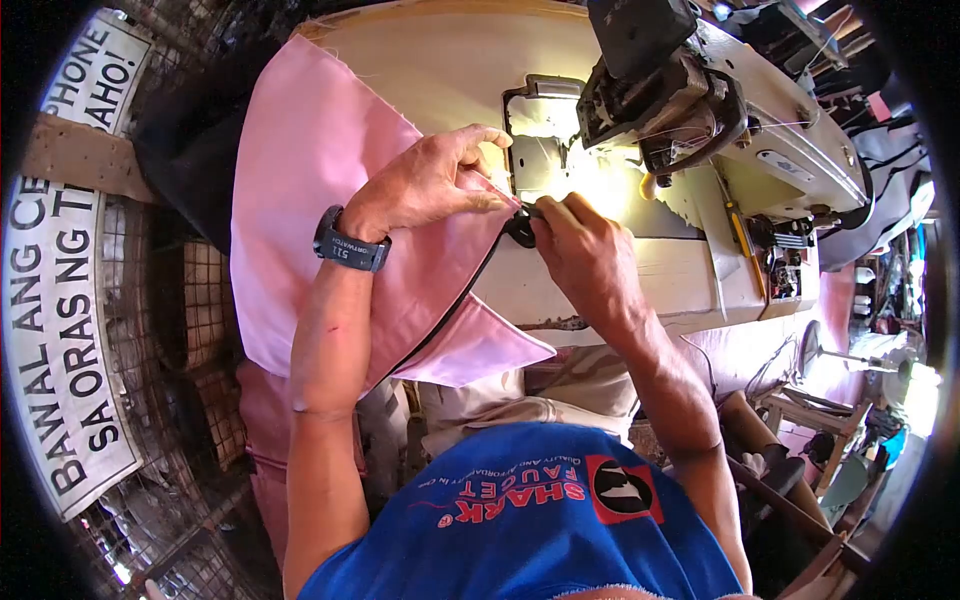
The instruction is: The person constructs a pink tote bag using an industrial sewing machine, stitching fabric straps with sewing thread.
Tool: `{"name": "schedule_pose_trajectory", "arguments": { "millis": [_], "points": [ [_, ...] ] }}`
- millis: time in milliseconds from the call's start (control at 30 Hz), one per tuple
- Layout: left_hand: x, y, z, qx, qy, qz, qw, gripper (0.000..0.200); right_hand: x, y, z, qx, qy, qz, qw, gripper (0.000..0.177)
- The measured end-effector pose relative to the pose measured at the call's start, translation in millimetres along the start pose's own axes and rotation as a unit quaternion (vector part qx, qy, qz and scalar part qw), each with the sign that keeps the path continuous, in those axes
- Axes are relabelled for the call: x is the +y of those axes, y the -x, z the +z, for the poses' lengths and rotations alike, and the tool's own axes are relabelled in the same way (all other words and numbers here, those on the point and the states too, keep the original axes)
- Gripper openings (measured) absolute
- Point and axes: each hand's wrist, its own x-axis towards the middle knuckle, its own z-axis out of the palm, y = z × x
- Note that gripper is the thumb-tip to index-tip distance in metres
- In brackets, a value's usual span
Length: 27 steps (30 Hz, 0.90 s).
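Note:
A large piece of pink fabric [310, 170] spreads over the left side of the sewing table and hangs past its front edge. A narrow black strip [455, 308] runs along the fabric's edge. My left hand [430, 180], with a black watch on the wrist, lies over the fabric and pinches its edge between thumb and fingers. Just to the right, my right hand [585, 250] is closed on a small dark, looped piece [520, 226] at the fabric's corner. Its exact kind is hard to make out. Both hands are close together, in front of the sewing machine's needle area.
The sewing machine [780, 130] stands behind and right of my hands, its lamp lighting the needle plate [537, 160]. A yellow-handled screwdriver [742, 235] lies along the machine's right side. At the left hangs a lettered white sign [60, 350] against wire mesh. A fan [815, 350] stands at the right.

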Motion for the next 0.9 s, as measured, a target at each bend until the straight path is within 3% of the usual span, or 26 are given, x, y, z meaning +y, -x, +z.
{"name": "schedule_pose_trajectory", "arguments": {
  "millis": [133,233,333,433,567,700,800,900],
  "points": [
    [-4,-8,0,-0.018,0.089,-0.005,0.996,0.054,1,10,-5,0.060,-0.018,0.053,0.997,0.024],
    [-9,-14,3,0.024,0.138,-0.019,0.990,0.043,0,12,-9,0.085,-0.048,0.053,0.994,0.029],
    [-5,-14,0,0.038,0.119,-0.043,0.991,0.036,-4,6,-9,0.065,-0.119,0.074,0.988,0.027],
    [-3,-14,1,0.059,0.126,-0.032,0.990,0.033,-2,-5,-9,-0.010,-0.226,0.154,0.962,0.029],
    [-1,-13,0,0.085,0.103,-0.020,0.991,0.032,4,-22,-9,-0.097,-0.272,0.215,0.933,0.038],
    [1,-13,2,0.095,0.072,-0.005,0.993,0.031,16,-37,3,-0.127,-0.369,0.204,0.898,0.037],
    [-1,-13,4,0.103,0.070,0.001,0.992,0.031,20,-45,12,-0.131,-0.369,0.177,0.903,0.037],
    [3,-12,5,0.103,0.063,0.010,0.993,0.030,10,-53,8,-0.166,-0.375,0.216,0.886,0.033]
  ]
}}
